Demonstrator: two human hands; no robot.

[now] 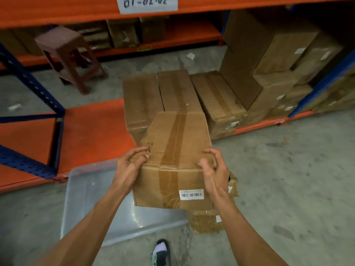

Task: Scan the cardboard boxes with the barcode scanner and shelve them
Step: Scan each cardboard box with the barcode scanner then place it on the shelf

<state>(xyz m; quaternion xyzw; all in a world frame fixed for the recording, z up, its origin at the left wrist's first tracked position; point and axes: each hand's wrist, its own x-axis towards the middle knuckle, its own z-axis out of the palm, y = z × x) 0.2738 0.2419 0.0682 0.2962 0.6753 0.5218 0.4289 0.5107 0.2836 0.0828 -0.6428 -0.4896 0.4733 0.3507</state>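
Note:
A taped cardboard box [172,146] is held in mid-air in front of me, with a white barcode label [191,194] on its near face and handwriting near its top left corner. My left hand [130,166] grips its near left top corner. My right hand [211,169] grips its near right top corner. Three similar boxes [178,89] lie side by side on the low orange shelf [92,127] just beyond it. No barcode scanner is in view.
A clear plastic bin [92,198] sits on the floor under my left arm. Another box [207,221] lies on the floor below the held one. Stacked boxes [278,60] fill the shelf to the right. A brown stool [65,54] stands behind the blue rack post [30,81].

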